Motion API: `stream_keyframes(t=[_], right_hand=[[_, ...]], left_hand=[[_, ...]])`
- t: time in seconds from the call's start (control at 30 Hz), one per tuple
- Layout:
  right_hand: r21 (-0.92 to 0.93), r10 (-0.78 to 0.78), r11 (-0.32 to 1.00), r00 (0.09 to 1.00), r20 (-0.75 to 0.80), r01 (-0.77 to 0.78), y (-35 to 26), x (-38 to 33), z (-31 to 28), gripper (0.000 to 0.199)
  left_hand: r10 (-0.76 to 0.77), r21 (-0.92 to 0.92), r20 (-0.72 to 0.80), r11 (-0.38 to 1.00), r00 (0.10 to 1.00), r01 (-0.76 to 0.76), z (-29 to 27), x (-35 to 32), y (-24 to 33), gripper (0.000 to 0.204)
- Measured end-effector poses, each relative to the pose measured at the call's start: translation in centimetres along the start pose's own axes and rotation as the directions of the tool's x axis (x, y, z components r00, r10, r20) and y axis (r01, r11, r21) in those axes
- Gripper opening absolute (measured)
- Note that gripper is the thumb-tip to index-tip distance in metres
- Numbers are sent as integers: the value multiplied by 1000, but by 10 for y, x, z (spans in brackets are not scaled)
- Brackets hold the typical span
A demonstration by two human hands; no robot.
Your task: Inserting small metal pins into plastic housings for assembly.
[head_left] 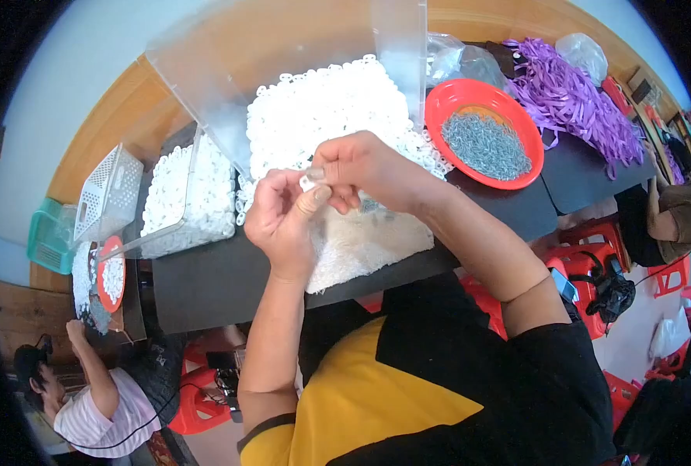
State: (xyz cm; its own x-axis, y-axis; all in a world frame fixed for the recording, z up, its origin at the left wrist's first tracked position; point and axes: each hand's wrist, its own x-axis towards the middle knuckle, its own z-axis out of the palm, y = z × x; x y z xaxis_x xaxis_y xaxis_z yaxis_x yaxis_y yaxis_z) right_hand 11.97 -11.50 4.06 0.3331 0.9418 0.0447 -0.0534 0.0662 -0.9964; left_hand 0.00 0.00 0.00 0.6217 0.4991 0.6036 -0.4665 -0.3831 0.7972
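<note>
While the left hand and right hand meet at frame centre, pinching a tiny white plastic piece, it looks light, stiff, slippery, best gripped by its edges.

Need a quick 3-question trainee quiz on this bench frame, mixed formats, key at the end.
1. True or false: the red bowl holds small grey metal pieces.
2. What lies to the right of the red bowl? A) purple ribbons B) green bottles C) blue cups
3. Fill in: the left hand and right hand meet over a white ____ on the black table, pinching a small clear piece.

Key: 1 true; 2 A; 3 towel. Behind the hands, a clear tub spills white plastic parts.
</note>
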Motion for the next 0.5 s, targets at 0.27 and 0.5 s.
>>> stream_keyframes(t=[0.27,0.5], right_hand=[[25,-88,995,957,-276,99,-6,1,-10,22],[-44,-125,992,937,-328,117,2,-1,-6,23]], left_hand=[[238,476,-309,877,921,-67,-90,71,98,20],[115,767,87,626,990,-141,-75,37,76,14]])
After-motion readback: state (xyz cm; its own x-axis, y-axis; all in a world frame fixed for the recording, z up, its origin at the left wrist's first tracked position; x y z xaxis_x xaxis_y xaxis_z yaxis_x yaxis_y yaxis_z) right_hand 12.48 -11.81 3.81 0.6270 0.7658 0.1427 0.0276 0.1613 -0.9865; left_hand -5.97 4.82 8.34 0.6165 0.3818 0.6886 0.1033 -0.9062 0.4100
